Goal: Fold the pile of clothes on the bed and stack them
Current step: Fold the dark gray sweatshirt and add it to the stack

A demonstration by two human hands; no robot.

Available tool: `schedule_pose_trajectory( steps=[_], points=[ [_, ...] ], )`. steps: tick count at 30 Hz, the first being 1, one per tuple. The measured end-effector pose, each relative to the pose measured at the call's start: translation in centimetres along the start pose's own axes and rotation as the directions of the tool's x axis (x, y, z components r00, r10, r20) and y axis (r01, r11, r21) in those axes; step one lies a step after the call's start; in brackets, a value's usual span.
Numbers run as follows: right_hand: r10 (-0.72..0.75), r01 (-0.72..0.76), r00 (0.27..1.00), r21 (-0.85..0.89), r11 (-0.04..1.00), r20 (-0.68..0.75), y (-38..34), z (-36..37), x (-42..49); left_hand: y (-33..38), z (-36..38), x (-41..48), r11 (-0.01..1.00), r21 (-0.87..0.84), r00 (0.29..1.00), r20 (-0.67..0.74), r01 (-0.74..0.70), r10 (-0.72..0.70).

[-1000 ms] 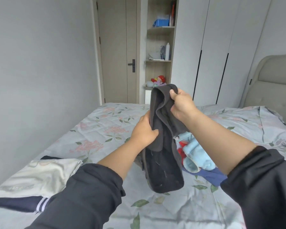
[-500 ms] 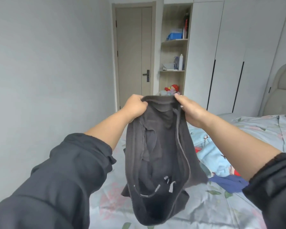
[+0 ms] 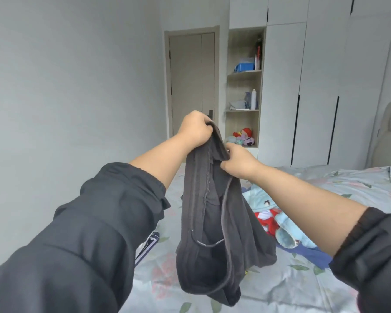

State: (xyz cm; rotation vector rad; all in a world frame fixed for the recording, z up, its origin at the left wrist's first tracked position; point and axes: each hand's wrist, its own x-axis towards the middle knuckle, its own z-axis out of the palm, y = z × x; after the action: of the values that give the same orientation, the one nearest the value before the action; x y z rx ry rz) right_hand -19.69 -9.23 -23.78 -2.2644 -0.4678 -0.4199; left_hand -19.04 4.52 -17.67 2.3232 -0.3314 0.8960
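2 fists, my left hand (image 3: pixel 195 129) and right hand (image 3: pixel 239 162) gripping dark garment (image 3: pixel 212 233), blocking mid-bed (image 3: pixel 303 285), clothes pile (image 3: pixel 287 222) at 3 o'clock

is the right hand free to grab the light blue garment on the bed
Probably not yet: the right hand grips the dark garment; the light blue garment lies uncovered under that arm.
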Motion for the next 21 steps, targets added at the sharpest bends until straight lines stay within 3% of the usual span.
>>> schedule_pose_trajectory(
  steps=[1, 4, 7, 11, 13, 16, 18, 21],
  points=[
    [-0.039, 0.031, 0.992, -0.063, 0.998, -0.123, -0.8, -0.2, -0.1, 0.0, -0.9, 0.0, 0.999, 0.044, 0.999, -0.039, -0.021, 0.023],
    [-0.031, 0.021, 0.903, -0.028, 0.999, -0.427, -3.5, -1.8, 0.2, -1.2, -4.0, 0.1, 0.936, 0.348, 0.989, -0.103, -0.061, 0.103],
    [-0.040, 0.055, 0.863, 0.015, 0.998, -0.503, -6.4, -3.0, 1.2, -2.8, -5.8, -1.0, 0.864, 0.503, 0.985, -0.130, -0.031, 0.111],
    [-0.079, 0.107, 0.844, 0.021, 0.994, -0.531, -8.9, -3.6, 1.7, -3.6, -7.0, -1.8, 0.915, 0.371, 0.974, -0.211, 0.159, -0.084],
    [-0.164, 0.120, 0.862, -0.121, 0.985, -0.481, -9.3, -3.9, 1.8, -3.4, -8.3, -1.6, 0.945, 0.152, 0.938, -0.241, 0.291, -0.250],
    [-0.204, 0.164, 0.970, -0.265, 0.950, -0.135, -9.9, -5.1, 1.3, -2.5, -10.0, -1.2, 0.946, -0.039, 0.902, -0.293, 0.322, -0.318],
    [-0.172, 0.153, 0.985, -0.394, 0.906, -0.013, -9.8, -5.9, 1.0, -1.6, -10.6, -1.1, 0.951, -0.067, 0.887, -0.348, 0.301, -0.305],
    [-0.192, 0.059, 0.970, -0.623, 0.780, -0.148, -8.5, -6.8, 0.5, -1.1, -10.9, -1.0, 0.937, -0.174, 0.839, -0.417, 0.303, -0.349]
  ],
)
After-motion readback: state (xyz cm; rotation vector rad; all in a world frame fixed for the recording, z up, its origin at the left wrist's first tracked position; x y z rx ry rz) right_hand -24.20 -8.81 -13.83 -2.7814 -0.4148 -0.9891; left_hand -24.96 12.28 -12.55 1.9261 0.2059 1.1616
